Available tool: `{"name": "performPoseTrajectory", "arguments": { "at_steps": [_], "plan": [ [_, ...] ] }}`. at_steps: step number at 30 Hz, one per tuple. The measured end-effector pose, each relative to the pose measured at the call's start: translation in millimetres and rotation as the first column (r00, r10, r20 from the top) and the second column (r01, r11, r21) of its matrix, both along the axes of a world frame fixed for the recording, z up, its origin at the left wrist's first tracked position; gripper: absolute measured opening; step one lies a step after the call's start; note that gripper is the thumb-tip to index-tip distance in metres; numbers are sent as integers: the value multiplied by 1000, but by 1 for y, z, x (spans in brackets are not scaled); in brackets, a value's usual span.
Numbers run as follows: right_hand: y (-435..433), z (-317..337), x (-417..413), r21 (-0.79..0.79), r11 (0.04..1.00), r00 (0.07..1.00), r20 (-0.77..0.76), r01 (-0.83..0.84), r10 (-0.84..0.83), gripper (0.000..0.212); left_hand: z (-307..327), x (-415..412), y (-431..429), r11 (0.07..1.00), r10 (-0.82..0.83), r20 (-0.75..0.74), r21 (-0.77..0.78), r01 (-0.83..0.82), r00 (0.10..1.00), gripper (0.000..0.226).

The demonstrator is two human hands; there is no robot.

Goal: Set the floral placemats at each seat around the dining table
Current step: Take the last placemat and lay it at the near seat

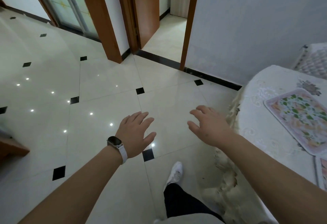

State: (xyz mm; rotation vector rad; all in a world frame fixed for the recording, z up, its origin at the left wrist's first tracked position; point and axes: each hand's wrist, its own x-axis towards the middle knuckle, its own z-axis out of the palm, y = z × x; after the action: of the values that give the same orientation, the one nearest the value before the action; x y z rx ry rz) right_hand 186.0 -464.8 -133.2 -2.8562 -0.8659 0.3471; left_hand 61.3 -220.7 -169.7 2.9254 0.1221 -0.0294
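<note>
A floral placemat (pixel 299 117) with green leaves and a pale pink border lies flat on the round dining table (pixel 261 99), which wears a white lace cloth, at the right edge. The corner of a second placemat (pixel 323 172) shows below it, cut off by the frame. My left hand (pixel 136 131), a watch on its wrist, hovers over the floor with fingers spread and nothing in it. My right hand (pixel 208 124) is also empty and spread, just left of the table's edge, apart from both mats.
Glossy cream floor tiles (pixel 106 99) with small black diamonds fill the view. An open wooden door (pixel 145 11) and doorway stand ahead; sliding glass doors (pixel 70 2) are at the far left. My white shoe (pixel 175 172) steps beside the cloth's hanging fringe. A covered chair back (pixel 311 60) stands behind the table.
</note>
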Motion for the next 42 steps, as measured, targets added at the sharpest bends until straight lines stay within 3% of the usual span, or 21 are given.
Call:
{"name": "performPoseTrajectory", "arguments": {
  "at_steps": [10,22,35,42],
  "plan": [
    [8,-15,159,25,992,988,-97,125,-122,54,4,188,27,997,-65,-69,46,69,995,71],
    [-23,-6,281,8,934,931,-84,357,-355,52,14,391,5,947,-320,-21,10,320,947,65],
    [26,-18,466,-68,802,799,-73,593,-597,52,-8,656,44,815,-580,-45,-28,579,813,65],
    [26,4,514,-37,670,670,-14,742,-743,53,3,762,30,657,-754,13,4,754,657,61]
  ]
}}
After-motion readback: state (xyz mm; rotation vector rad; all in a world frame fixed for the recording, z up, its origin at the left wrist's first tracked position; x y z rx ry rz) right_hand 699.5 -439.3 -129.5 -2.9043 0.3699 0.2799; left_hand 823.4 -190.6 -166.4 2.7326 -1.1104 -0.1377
